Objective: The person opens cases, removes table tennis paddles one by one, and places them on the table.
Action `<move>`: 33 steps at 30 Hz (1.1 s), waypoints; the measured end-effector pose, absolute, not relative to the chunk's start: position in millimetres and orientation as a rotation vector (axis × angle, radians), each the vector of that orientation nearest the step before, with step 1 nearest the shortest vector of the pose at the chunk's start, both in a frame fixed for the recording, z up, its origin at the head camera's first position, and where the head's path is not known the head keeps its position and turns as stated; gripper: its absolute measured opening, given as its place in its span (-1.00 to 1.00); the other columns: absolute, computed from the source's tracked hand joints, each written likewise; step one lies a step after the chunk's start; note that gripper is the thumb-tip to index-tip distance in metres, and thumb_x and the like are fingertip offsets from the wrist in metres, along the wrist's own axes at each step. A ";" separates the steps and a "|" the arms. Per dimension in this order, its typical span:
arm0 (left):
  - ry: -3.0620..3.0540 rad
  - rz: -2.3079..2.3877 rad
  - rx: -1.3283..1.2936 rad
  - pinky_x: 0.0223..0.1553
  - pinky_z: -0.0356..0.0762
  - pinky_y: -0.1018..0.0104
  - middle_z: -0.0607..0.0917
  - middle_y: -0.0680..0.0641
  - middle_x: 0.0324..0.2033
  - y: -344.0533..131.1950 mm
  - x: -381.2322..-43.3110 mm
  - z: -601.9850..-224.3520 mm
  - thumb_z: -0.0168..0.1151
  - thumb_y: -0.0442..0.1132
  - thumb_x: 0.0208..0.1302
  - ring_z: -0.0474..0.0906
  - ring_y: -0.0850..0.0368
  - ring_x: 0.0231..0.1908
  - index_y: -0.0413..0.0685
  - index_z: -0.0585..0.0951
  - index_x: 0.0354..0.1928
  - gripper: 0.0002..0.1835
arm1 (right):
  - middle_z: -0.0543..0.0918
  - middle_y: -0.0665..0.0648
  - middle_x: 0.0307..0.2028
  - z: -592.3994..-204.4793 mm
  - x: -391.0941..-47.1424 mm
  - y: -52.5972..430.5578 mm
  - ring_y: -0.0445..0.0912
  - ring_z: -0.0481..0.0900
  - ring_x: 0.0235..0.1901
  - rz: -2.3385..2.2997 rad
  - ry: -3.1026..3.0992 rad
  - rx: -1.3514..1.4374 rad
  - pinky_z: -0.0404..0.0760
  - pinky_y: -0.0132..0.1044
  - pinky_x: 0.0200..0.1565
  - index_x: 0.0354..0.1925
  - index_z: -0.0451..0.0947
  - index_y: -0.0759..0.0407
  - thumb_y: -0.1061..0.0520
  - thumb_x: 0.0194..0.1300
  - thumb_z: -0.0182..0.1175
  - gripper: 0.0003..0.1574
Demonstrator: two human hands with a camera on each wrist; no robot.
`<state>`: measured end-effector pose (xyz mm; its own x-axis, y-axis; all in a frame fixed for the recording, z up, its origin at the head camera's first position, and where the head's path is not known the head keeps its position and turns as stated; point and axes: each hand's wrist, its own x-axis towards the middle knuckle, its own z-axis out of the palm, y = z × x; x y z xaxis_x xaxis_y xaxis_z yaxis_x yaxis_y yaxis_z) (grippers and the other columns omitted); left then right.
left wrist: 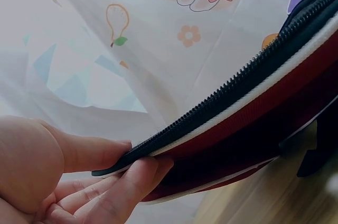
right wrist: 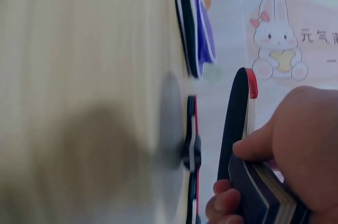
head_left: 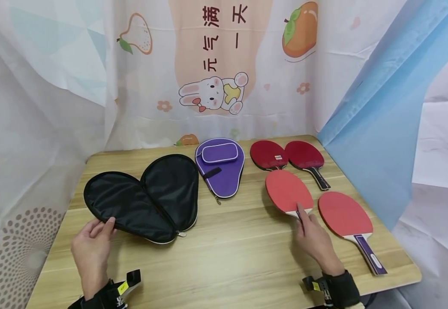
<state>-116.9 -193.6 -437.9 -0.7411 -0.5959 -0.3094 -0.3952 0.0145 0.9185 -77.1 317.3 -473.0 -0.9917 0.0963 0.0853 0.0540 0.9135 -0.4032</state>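
Observation:
My left hand [head_left: 91, 249] pinches the near left edge of a table tennis paddle case [head_left: 173, 184] between thumb and fingers. The case lies unzipped and spread, its black lining facing up. In the left wrist view its zipper teeth [left wrist: 232, 86] and white piping show, with a dark red outer side [left wrist: 253, 113] below. My right hand [head_left: 318, 242] grips a table tennis paddle [head_left: 288, 191] by its handle, light red face up. That paddle is held above the table, its dark underside [right wrist: 234, 113] visible in the right wrist view.
A purple paddle case [head_left: 225, 180] with a small front pocket lies at the table's back middle. Two dark red paddles [head_left: 266, 154] lie side by side at the back right. Another light red paddle [head_left: 345, 212] rests near the table's right edge. Printed curtains [head_left: 142, 94] hang behind.

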 end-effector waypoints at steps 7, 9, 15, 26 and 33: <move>-2.080 -1.832 1.047 -0.39 0.62 0.62 0.68 0.32 -0.46 -193.7 -116.2 -436.6 0.36 -0.14 0.29 0.63 0.51 -0.44 -0.18 0.50 0.31 -0.42 | 0.43 0.31 -0.31 -475.7 -55.3 334.4 -0.12 0.18 -0.66 0.581 -2.956 -0.129 0.15 -0.34 -0.60 0.49 0.11 0.33 0.25 0.47 -0.01 -0.30; -2.097 -1.807 1.056 -0.39 0.62 0.62 0.68 0.31 -0.45 -193.9 -116.0 -437.4 0.35 -0.13 0.29 0.63 0.51 -0.45 -0.17 0.50 0.31 -0.42 | 0.43 0.33 -0.28 -475.7 -50.9 338.2 -0.12 0.16 -0.66 0.573 -2.955 -0.126 0.12 -0.34 -0.60 0.49 0.10 0.33 0.24 0.47 -0.01 -0.30; -2.101 -1.795 1.057 -0.40 0.63 0.61 0.67 0.33 -0.47 -196.0 -116.4 -437.1 0.35 -0.12 0.29 0.63 0.50 -0.46 -0.17 0.50 0.32 -0.41 | 0.40 0.27 -0.34 -479.8 -41.4 345.1 -0.12 0.15 -0.66 0.553 -2.987 -0.144 0.11 -0.34 -0.60 0.49 0.11 0.35 0.25 0.46 -0.01 -0.30; -2.098 -1.817 1.041 -0.39 0.63 0.60 0.66 0.35 -0.50 -194.4 -118.3 -437.0 0.34 -0.13 0.30 0.63 0.51 -0.47 -0.18 0.51 0.30 -0.43 | 0.37 0.23 -0.35 -493.0 -36.6 343.0 -0.10 0.17 -0.70 0.576 -3.120 -0.202 0.13 -0.32 -0.62 0.50 0.09 0.30 0.21 0.48 -0.01 -0.29; -2.093 -1.831 1.053 -0.40 0.63 0.60 0.65 0.34 -0.49 -192.6 -120.3 -436.1 0.34 -0.11 0.30 0.63 0.50 -0.47 -0.16 0.50 0.31 -0.42 | 0.47 0.26 -0.30 -490.5 -36.5 346.8 -0.08 0.28 -0.60 0.613 -3.165 -0.203 0.20 -0.28 -0.54 0.50 0.12 0.29 0.20 0.44 0.06 -0.26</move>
